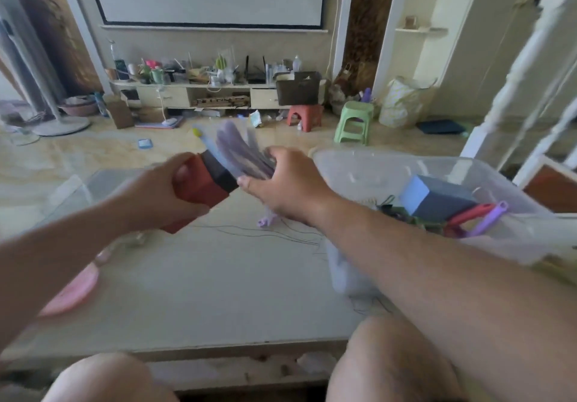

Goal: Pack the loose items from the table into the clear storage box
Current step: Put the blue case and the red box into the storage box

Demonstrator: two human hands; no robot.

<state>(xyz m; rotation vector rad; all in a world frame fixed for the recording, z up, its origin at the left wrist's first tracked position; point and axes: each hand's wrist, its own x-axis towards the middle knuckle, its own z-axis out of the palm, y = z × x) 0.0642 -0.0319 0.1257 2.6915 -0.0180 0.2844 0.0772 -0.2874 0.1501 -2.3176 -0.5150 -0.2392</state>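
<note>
The left hand [162, 192] is wrapped around a red block-like item [199, 187] with a black end, held up over the table [203, 292]. The right hand [281, 183] is closed on a blurred bundle [237, 152] of purple and pale blue — what it is, I cannot tell. Just right of the hands, on the table, stands the clear storage box [437, 167], holding a blue box [434, 197], plus red and purple handles [480, 217]. A pink dish [73, 292] lies near the table's left edge.

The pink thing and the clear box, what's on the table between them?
Head view: thin dark wires and a small purple piece on bare table.
</note>
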